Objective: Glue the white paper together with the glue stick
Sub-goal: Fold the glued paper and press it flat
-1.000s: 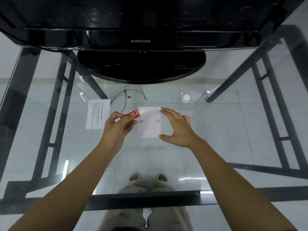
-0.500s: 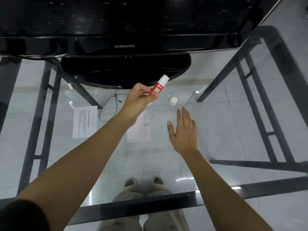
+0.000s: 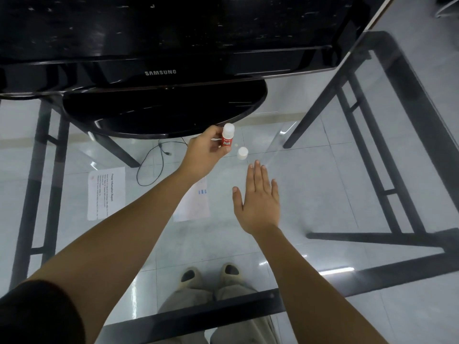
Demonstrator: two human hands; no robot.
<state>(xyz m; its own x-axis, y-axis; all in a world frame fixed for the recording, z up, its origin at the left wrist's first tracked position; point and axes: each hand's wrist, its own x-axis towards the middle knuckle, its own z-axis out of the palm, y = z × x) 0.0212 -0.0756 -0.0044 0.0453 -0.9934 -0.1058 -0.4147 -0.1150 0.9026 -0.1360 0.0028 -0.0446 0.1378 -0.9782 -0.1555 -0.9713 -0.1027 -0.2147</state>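
My left hand [image 3: 205, 151] holds the red and white glue stick [image 3: 227, 137] upright, far forward over the glass table, just left of the small white cap [image 3: 242, 153] that stands on the glass. A white folded paper [image 3: 193, 203] with blue marks lies flat behind my left forearm, which hides part of it. My right hand [image 3: 259, 198] hovers flat with fingers spread, to the right of that paper and touching nothing. A second white sheet [image 3: 106, 193] with printed text lies farther left.
A black Samsung monitor [image 3: 161, 40] on an oval stand [image 3: 164, 112] fills the far side of the glass table [image 3: 335, 182]. A black cable [image 3: 159, 157] loops below the stand. Black table frame bars and my feet show through the glass.
My left hand lifted the glue stick off the paper and carried it forward to beside the cap, turning it upright. My right hand let go of the paper and flattened to its right.
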